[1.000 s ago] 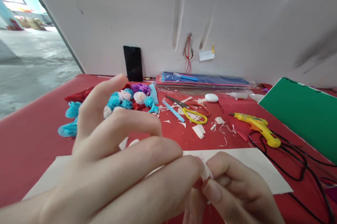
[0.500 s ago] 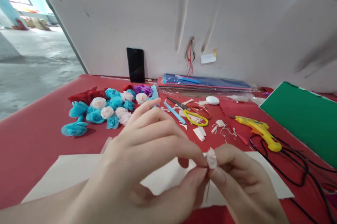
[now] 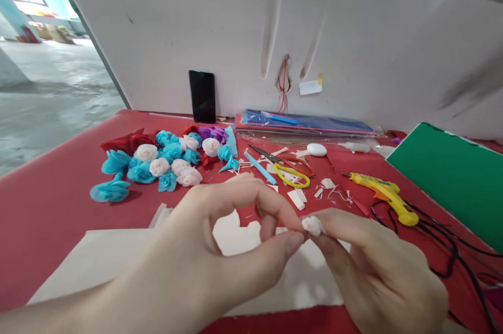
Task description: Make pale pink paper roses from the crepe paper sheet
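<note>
A small white paper rosebud is pinched between both of my hands, low in the middle of the view. My left hand closes thumb and fingertips on its left side. From the right, my right hand grips it with curled fingers. Both hands hover over a cream paper sheet lying on the red table.
A pile of blue, white, red and purple paper flowers lies at the left. Scissors, a blue pen, paper scraps, a yellow glue gun with black cords, a green sheet, stacked coloured sheets and a black phone lie behind.
My left hand has dropped from in front of the flower pile and closed its fingers onto the rosebud. The right hand has turned the bud slightly and raised it.
</note>
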A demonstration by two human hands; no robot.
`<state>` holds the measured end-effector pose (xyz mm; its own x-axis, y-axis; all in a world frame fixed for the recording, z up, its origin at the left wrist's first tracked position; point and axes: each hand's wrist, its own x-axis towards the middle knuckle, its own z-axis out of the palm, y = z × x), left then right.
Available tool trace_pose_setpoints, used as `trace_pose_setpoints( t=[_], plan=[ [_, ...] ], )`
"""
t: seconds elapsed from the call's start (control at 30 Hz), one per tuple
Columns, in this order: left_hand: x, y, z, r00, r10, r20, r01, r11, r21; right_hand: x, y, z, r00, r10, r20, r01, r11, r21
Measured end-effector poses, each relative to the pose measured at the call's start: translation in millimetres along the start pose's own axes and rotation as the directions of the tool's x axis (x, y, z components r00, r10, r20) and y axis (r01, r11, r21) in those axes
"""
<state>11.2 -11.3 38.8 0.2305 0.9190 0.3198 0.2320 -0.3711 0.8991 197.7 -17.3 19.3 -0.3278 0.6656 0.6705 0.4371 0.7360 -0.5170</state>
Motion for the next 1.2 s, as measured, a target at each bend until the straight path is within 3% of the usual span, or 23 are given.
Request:
trace_pose_setpoints(
  t=[0.27, 0.57, 0.73, 0.83, 0.97, 1.07, 1.2],
  plan=[
    [-2.0, 1.2, -1.0, 0.999, 0.035, 0.008, -0.036, 0.999, 0.038, -2.6, 4.6, -5.0, 0.989, -0.119, 0.083, 0.129, 0.983, -0.127],
    [-0.3, 0.5, -1.1, 1.000, -0.019, 0.020, 0.019, 1.000, 0.022, 3.3, 5.4, -6.0, 0.964, -0.243, 0.107, 0.263, 0.930, -0.256],
    [0.3, 0.4, -1.4, 0.996, -0.062, 0.061, 0.064, 0.997, -0.033, 6.0, 5.5, -7.4, 0.959, -0.258, 0.114, 0.278, 0.931, -0.238],
    [-0.6, -1.7, -1.1, 0.983, -0.136, 0.124, 0.151, 0.981, -0.122, 4.0, 4.0, -6.7, 0.976, -0.176, 0.125, 0.193, 0.972, -0.135],
    [-2.5, -6.2, -2.4, 0.944, -0.227, 0.240, 0.281, 0.933, -0.224, 0.2, 2.0, 0.2, 0.999, -0.027, 0.045, 0.024, 0.998, 0.065],
    [-3.6, -7.4, -4.1, 0.914, -0.259, 0.311, 0.355, 0.884, -0.305, 0.4, -0.5, 3.2, 0.994, 0.093, 0.057, -0.104, 0.965, 0.242],
    [-3.7, -6.8, -5.5, 0.897, -0.247, 0.368, 0.384, 0.846, -0.369, 2.0, -2.1, 1.6, 0.961, 0.208, 0.182, -0.264, 0.888, 0.377]
  ],
)
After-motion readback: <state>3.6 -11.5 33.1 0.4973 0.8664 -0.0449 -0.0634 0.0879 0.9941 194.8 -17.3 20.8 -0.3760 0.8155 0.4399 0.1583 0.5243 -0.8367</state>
